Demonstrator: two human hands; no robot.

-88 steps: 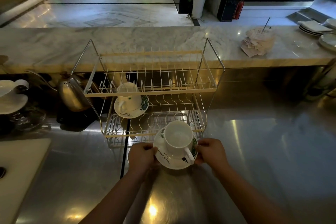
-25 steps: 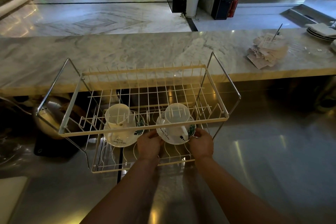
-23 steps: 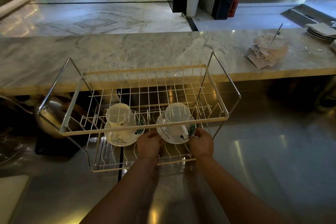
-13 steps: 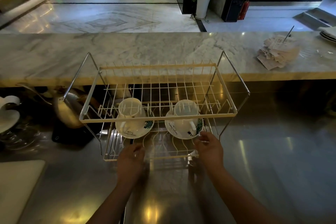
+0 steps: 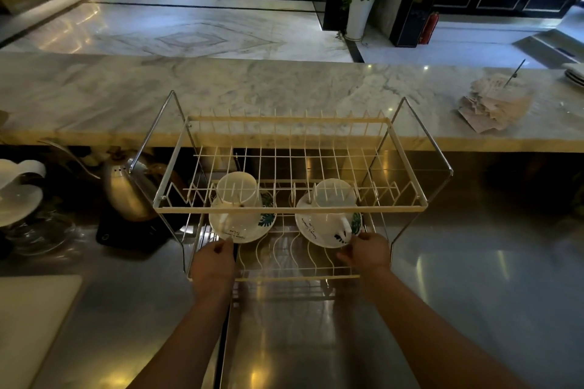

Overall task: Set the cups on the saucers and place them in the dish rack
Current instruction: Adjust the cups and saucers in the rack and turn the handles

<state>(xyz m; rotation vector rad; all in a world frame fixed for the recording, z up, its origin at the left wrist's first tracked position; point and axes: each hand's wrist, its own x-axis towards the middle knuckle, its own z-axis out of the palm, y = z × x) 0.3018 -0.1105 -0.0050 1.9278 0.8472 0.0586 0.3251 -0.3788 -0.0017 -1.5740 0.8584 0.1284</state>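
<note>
A two-tier white wire dish rack stands on the steel counter. On its lower tier sit two white cups, each on a leaf-printed saucer: the left cup on the left saucer, the right cup on the right saucer. My left hand pinches the front rim of the left saucer. My right hand has its fingers on the front right rim of the right saucer. The upper tier holds nothing and partly screens the cups.
A steel gooseneck kettle on a black base stands just left of the rack. A white dripper on glassware is at far left, a white board at lower left. A marble bar behind carries a paper stack.
Both hands carried the second cup and saucer into the lower tier and set it at the right. My left hand then let go and moved over to the left saucer's rim.
</note>
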